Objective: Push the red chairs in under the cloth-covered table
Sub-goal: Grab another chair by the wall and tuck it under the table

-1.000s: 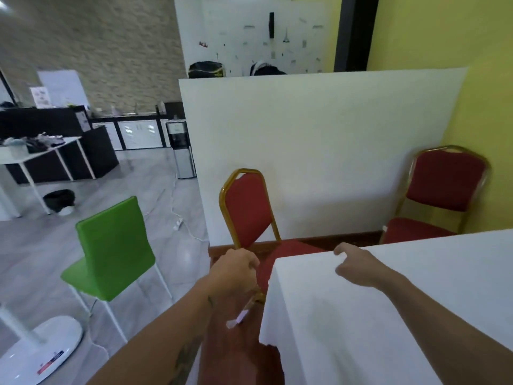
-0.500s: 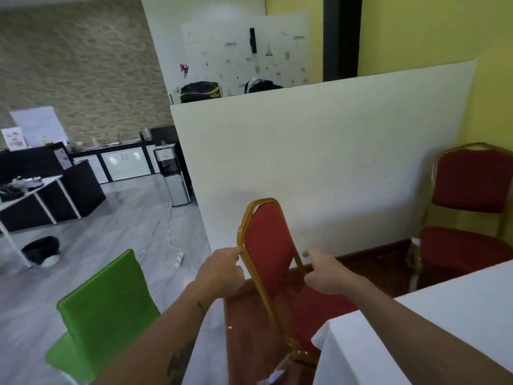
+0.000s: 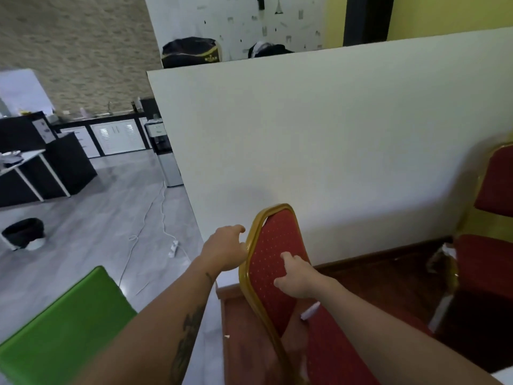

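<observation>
Your left hand (image 3: 225,251) sits at the left edge of the red padded chair with the gold metal frame (image 3: 273,262), fingers curled against the gold tube of the backrest; the palm side is turned away from you, so you cannot tell whether it truly grips the frame or only presses on it. Your right hand (image 3: 298,277) lies on the red dotted fabric of the same backrest, thumb and fingers spread and bent onto the padding, touching it without closing around anything. The chair stands near you, centre of the scene, its backrest seen edge-on and tilted, its seat running down and right toward you over the dark wooden floor (image 3: 388,276). A small white tag (image 3: 310,312) hangs just below your right wrist, against the seat.

A second red padded chair with a gold frame (image 3: 491,226) stands at the far right, well apart from the first, against the yellow wall. The tall white partition panel (image 3: 319,140) rises just behind both chairs. At the near left is the back of a bright green plastic chair (image 3: 63,329), on grey tiled floor where white cables (image 3: 155,218) trail. Only a sliver of white shows in the bottom right corner; you cannot tell what it is.
</observation>
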Demonstrator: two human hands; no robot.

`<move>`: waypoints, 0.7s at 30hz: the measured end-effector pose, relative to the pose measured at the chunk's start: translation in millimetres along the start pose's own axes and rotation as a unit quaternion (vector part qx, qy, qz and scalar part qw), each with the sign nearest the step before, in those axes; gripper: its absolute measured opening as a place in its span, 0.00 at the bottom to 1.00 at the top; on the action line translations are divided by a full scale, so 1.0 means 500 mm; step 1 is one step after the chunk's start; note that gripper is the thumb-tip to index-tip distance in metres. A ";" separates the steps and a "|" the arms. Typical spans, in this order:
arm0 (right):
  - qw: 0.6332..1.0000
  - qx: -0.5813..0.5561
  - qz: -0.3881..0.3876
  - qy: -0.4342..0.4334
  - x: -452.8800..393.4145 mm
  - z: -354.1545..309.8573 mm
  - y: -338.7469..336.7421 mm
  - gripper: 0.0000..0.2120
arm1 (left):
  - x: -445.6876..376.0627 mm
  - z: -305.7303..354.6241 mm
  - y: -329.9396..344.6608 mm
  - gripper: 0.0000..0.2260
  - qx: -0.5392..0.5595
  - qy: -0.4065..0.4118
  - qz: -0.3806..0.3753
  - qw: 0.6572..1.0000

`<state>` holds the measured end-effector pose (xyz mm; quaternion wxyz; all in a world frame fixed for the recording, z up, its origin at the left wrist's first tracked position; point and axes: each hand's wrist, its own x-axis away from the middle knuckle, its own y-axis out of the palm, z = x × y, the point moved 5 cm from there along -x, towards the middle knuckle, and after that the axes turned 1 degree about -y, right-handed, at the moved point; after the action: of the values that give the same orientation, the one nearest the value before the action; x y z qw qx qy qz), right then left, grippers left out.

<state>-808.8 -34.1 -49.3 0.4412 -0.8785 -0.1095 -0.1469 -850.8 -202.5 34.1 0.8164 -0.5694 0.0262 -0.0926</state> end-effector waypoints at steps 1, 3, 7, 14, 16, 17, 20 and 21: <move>1.000 -0.011 -0.007 0.006 -0.020 -0.003 0.005 0.40 | -0.031 -0.003 0.003 0.23 0.010 -0.003 -0.005 1.000; 0.999 -0.045 -0.016 0.023 -0.056 -0.008 0.016 0.43 | -0.095 -0.008 0.014 0.22 0.032 -0.004 -0.021 0.999; 0.994 -0.095 -0.023 0.057 -0.117 -0.026 0.037 0.44 | -0.207 -0.008 0.050 0.25 0.040 0.012 -0.069 0.997; 0.982 -0.129 0.005 0.135 -0.217 -0.091 0.073 0.52 | -0.379 0.017 0.112 0.06 0.051 0.047 -0.196 0.978; 0.974 -0.147 0.029 0.172 -0.234 -0.106 0.091 0.56 | -0.425 0.016 0.122 0.07 0.094 0.034 -0.219 0.971; 0.967 -0.160 0.045 0.191 -0.242 -0.111 0.098 0.57 | -0.442 0.015 0.127 0.08 0.117 0.020 -0.239 0.964; 0.954 -0.167 0.083 0.234 -0.268 -0.111 0.109 0.58 | -0.460 0.011 0.152 0.11 0.151 0.004 -0.306 0.940; 0.954 -0.161 0.089 0.237 -0.273 -0.110 0.108 0.57 | -0.463 0.007 0.161 0.13 0.155 0.004 -0.313 0.937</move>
<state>-927.5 -119.0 -106.6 0.3186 -0.8838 0.1019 -0.3271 -1067.8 -130.4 -54.5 0.8242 -0.4148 -0.1651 -0.3485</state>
